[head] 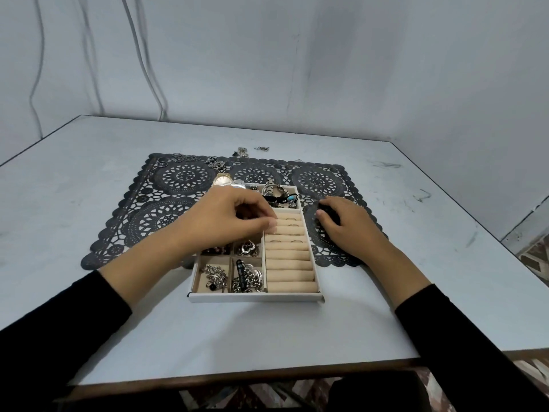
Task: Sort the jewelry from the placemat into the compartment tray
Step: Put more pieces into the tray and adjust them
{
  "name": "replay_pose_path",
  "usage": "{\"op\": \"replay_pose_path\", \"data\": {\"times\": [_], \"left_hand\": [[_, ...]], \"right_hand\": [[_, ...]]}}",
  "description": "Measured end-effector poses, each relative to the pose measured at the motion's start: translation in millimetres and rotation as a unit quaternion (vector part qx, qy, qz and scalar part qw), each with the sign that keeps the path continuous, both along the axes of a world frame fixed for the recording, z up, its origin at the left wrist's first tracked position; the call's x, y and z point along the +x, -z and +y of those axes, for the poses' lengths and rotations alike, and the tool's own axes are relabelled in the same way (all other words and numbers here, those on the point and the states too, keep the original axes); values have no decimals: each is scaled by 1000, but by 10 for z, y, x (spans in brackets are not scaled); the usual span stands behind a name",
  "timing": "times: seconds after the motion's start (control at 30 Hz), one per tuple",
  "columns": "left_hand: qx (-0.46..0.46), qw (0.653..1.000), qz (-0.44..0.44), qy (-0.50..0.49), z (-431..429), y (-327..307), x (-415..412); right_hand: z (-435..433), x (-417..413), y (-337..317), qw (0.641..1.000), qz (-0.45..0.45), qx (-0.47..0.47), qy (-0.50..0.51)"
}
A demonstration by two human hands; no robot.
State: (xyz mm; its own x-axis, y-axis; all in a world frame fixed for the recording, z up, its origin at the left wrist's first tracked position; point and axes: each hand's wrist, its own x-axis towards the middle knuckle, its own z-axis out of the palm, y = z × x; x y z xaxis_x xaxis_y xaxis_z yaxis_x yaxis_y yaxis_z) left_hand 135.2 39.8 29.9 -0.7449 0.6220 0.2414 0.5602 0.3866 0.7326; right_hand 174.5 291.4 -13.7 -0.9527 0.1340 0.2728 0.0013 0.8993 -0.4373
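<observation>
Pale grey wall [326, 69] backs a light blue bench [118, 292] carrying a black lace placemat [184, 176]. On the mat's 6 o'clock edge sits the white compartment tray [255, 298]. Chains [248, 278] fill its near-left cells, a steel watch [271, 188] lies in the cell at 1 o'clock, and thin rings [292, 225] sit in the beige ring rolls [289, 263]. The left hand [231, 215] hovers over the tray's middle, with curled fingertips meeting the thumb at the far rolls. I cannot tell whether its grip has anything. The right hand [347, 224] rests on the placemat at the tray's 3 o'clock, fingers loosely bent, grip slack. A gold-faced watch [222, 181] lies on the mat at the tray's 11 o'clock. Small metal pieces [215, 162] lie along the mat's far edge.
</observation>
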Motion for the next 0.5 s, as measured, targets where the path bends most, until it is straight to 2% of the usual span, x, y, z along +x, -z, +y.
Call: {"op": "replay_pose_path", "data": {"times": [0.13,0.27,0.4,0.5], "left_hand": [[61,994,31,-81,-121,-40,-146],[45,987,63,-138,-279,9,-402],[-47,976,115,-181,-493,136,-791],[-146,965,102,-192,-615,259,-1055]], "right_hand": [[46,-66,-51,1000,13,-17,18],[102,-220,-96,999,13,-18,23],[140,-446,-104,1000,-11,-11,15],[144,-635,-111,1000,-31,0,2]]}}
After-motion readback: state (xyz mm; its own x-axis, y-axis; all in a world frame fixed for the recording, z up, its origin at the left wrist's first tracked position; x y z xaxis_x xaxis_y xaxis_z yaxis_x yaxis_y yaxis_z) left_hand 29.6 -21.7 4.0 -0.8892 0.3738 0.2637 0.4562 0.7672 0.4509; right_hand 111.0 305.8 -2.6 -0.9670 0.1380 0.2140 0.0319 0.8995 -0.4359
